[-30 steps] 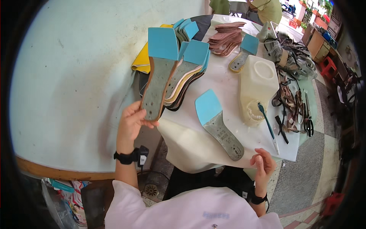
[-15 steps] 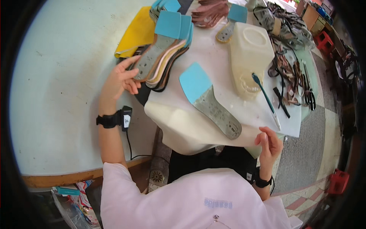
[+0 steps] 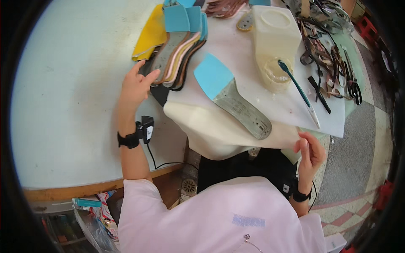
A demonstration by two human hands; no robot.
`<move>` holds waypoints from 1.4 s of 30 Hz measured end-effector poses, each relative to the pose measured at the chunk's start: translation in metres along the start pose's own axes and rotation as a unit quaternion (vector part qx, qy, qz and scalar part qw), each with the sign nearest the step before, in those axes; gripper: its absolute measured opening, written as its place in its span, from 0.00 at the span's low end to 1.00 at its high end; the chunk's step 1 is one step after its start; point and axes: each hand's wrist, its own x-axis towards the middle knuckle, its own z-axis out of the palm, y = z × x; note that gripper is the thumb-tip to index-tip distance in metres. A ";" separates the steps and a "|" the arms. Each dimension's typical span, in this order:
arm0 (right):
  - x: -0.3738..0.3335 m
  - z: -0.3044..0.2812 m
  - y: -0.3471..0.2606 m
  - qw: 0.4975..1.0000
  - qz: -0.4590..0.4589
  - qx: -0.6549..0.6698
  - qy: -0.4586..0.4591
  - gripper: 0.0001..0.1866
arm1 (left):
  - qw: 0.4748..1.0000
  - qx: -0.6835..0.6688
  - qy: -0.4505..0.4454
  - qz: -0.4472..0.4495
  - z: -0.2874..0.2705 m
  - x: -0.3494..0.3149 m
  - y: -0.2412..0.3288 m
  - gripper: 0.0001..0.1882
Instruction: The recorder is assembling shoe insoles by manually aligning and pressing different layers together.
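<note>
My left hand (image 3: 137, 82) is open, thumb and index finger apart, beside the heel end of a fanned stack of shoe insoles (image 3: 172, 50). These have grey, brown, pink, yellow and black layers and blue front pieces. A single grey insole (image 3: 242, 109) with a blue front (image 3: 214, 77) lies slanted across the white work surface, its heel over a cream sheet (image 3: 211, 122) draped down at the front edge. Against the sheet's right end, my right hand (image 3: 312, 154) has its fingers curled in. Whether they pinch the sheet's edge is hard to see.
A cut-open translucent plastic jug (image 3: 276, 38) holds pale glue-like stuff. Right of it lie a green-and-white brush (image 3: 299, 95), dark strap scraps (image 3: 325, 63) and scissors (image 3: 353, 86). A yellow cloth (image 3: 151, 33) sits behind the insole stack. A pale table (image 3: 76, 105) spreads leftward.
The view has shifted, so the work surface sits higher. My left hand's fingers no longer overlap the stack's heel as much. My right hand stays curled near the sheet's end.
</note>
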 end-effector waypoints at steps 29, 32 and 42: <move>-0.011 -0.022 0.012 1.000 0.027 -0.006 -0.008 0.06 | 0.948 0.065 0.100 0.293 0.070 0.011 0.052 0.31; -0.011 -0.022 0.009 0.999 0.029 -0.009 -0.016 0.06 | 0.975 -0.063 -0.058 0.206 0.079 0.006 0.056 0.27; -0.016 -0.023 0.007 0.995 0.065 -0.021 -0.074 0.08 | 0.970 -0.130 -0.164 0.121 0.066 -0.019 0.049 0.11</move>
